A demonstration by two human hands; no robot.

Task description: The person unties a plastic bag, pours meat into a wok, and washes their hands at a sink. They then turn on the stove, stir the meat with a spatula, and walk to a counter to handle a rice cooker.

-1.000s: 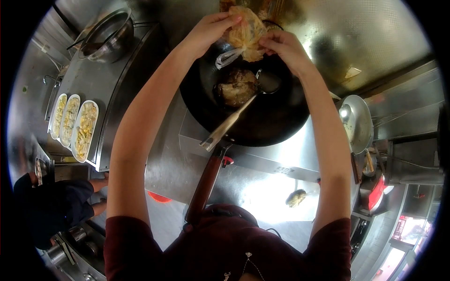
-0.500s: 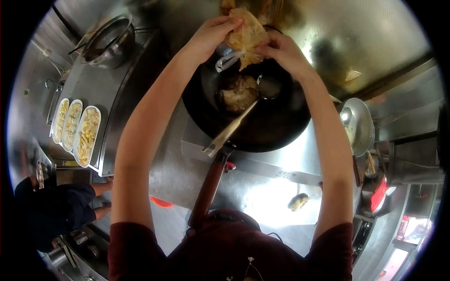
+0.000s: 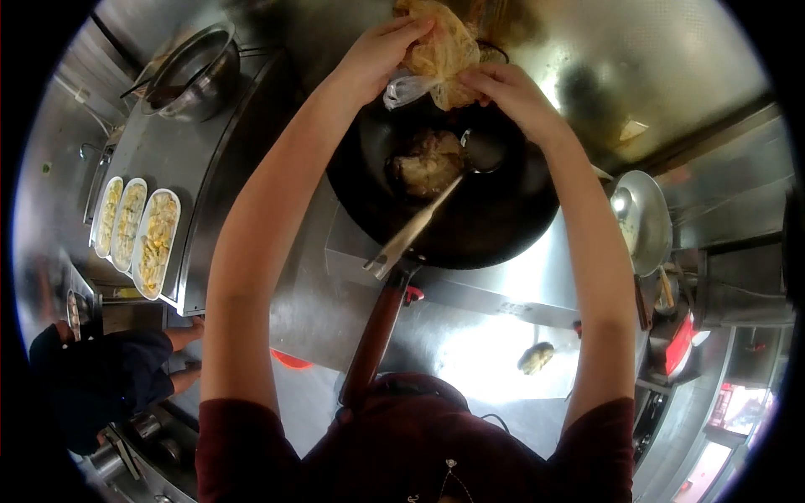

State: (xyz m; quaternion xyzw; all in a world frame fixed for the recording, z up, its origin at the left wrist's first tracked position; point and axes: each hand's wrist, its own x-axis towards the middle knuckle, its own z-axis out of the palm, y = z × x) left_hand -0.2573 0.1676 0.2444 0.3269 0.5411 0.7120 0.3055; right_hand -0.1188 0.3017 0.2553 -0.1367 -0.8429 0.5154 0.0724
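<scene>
A crumpled, yellow-stained plastic bag (image 3: 444,54) is stretched between my hands above the far rim of a black wok (image 3: 478,235). My left hand (image 3: 387,54) grips the bag's upper left side. On its lower right, my right hand (image 3: 506,90) pinches the plastic near the knot-like clear end. A brownish clump of food (image 3: 428,163) sits in the wok. Beside it rests a metal ladle (image 3: 482,155), its long handle lying across the near rim. The wok's brown wooden handle (image 3: 376,339) points toward my body.
Three white oval dishes of food (image 3: 155,243) stand on the left counter, with a large metal bowl (image 3: 193,75) behind them. Another pan (image 3: 646,226) sits at right. A person (image 3: 109,373) is at lower left. A small piece of food (image 3: 537,358) lies on the front steel surface.
The bag has shifted slightly up, and its lower end is bunched higher above the wok. My right hand has moved slightly. The food clump and ladle are nearly where they were.
</scene>
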